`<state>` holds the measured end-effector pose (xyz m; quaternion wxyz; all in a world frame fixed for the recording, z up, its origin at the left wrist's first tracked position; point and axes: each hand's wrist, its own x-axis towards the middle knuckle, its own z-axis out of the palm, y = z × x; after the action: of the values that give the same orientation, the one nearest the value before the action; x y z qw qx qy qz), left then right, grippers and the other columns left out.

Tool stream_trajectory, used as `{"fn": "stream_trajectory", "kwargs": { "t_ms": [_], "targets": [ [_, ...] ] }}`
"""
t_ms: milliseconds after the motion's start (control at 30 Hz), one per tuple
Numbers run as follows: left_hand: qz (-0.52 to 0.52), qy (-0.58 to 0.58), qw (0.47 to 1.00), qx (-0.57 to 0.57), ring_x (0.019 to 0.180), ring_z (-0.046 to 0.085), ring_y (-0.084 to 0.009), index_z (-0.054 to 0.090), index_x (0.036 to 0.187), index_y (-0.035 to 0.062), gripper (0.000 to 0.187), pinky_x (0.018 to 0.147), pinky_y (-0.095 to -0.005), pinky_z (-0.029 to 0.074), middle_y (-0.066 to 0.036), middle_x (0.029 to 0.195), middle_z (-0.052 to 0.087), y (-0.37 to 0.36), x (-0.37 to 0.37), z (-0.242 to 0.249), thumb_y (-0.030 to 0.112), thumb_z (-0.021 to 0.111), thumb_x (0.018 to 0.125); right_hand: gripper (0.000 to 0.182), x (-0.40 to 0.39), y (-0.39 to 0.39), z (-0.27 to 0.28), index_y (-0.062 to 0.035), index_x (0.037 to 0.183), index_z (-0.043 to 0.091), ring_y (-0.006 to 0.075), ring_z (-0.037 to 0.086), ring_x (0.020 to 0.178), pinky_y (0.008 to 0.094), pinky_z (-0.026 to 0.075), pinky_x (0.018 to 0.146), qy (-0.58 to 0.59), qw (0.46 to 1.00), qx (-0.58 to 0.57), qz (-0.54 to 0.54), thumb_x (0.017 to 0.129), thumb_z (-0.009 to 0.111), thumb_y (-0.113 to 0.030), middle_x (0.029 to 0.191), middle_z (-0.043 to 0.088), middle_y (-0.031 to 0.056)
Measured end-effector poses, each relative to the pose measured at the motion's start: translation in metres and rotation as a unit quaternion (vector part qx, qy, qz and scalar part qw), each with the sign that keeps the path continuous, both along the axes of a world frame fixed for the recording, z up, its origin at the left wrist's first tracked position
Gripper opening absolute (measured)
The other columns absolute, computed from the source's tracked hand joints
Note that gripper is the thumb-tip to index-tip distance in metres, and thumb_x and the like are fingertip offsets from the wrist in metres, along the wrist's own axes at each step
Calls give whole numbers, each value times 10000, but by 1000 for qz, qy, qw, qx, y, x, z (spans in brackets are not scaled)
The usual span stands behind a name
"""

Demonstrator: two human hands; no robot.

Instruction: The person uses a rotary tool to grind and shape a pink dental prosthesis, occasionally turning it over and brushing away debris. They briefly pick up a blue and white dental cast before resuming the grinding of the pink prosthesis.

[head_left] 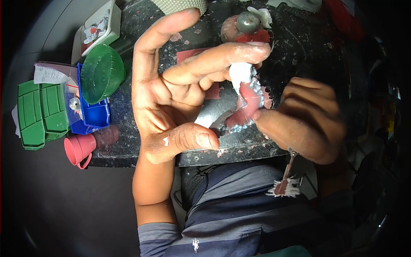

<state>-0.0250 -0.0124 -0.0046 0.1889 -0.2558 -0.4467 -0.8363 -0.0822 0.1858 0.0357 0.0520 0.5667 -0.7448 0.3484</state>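
My left hand (180, 81) holds a small curved pink and white piece (248, 100) with a ragged bluish edge, gripped between the thumb below and a finger above. Close on the right, my right hand (304, 120) is curled, its thumb or fingertip at the piece's right side. From under that hand a thin metal tool (289, 165) sticks out downward, ending in a brown pad with white bristles (284, 187). Motion blurs part of the right hand, and its inner fingers are hidden.
On the left are a green bowl (102, 73), blue tray (95, 113), green trays (40, 112), pink cup (80, 150) and white container (112, 32). A metal ball (248, 22) sits at the back of the dark speckled table (117, 145).
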Motion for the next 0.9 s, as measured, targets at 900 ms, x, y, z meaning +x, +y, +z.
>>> {"fn": "stream_trajectory", "kwargs": {
  "t_ms": [900],
  "targets": [
    [-54,-160,985,-47,1171,586,-492,170,1487,-47,929,1009,-566,469,-445,1329,469,-11,8,0,394,740,901,294,-2,0,-5,-150,891,775,184,686,719,381,541,818,18,1000,-16,4,618,869,-203,710,677,25]
  ]
}}
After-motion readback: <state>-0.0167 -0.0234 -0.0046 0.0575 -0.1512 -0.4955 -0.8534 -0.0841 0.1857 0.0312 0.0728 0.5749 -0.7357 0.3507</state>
